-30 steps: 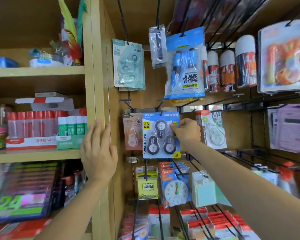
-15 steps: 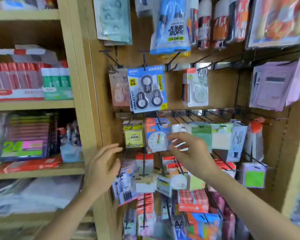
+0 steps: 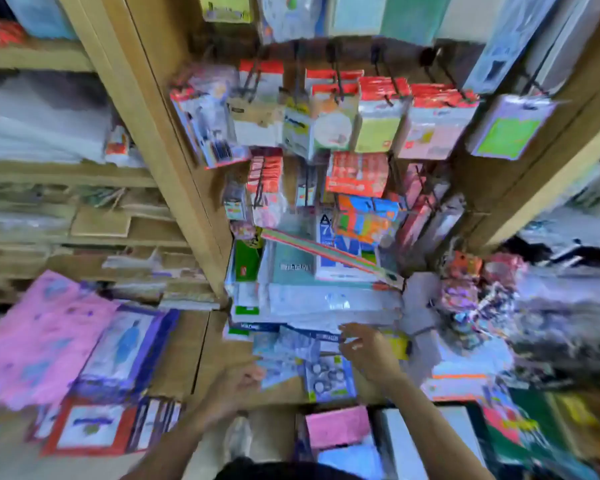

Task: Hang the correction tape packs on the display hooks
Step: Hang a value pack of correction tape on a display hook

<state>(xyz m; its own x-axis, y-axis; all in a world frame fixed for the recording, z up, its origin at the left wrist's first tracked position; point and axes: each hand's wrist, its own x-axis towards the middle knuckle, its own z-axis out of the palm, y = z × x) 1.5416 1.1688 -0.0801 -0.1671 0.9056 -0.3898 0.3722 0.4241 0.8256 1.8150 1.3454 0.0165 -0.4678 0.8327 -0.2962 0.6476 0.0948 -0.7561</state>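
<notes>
Loose correction tape packs (image 3: 293, 351) lie in a small overlapping heap on the low wooden surface (image 3: 187, 355) at the foot of the display; one blue pack (image 3: 329, 379), showing round tape wheels, lies face up at the near edge of the heap; none is hung in this view.

The right hand (image 3: 366, 353) hovers over the heap, its fingers (image 3: 347, 329) spread and extended, pinching nothing. The left hand (image 3: 238, 382) is at the heap's left edge; motion blur prevents any finding on whether its fingers grip a pack.

Change noted: a second ago the right hand was at a blue value pack hanging on an upper hook and the left hand rested on the wooden upright (image 3: 174, 161); both hands have since dropped and the view has swung down to the surface. Judgement: one pack is placed and the next pick-up is beginning; several packs remain.

Display hooks (image 3: 340, 81) in view carry other goods, mostly red-topped packets; the tape row is out of view above. A pink sheet (image 3: 39, 334) lies to the left.
</notes>
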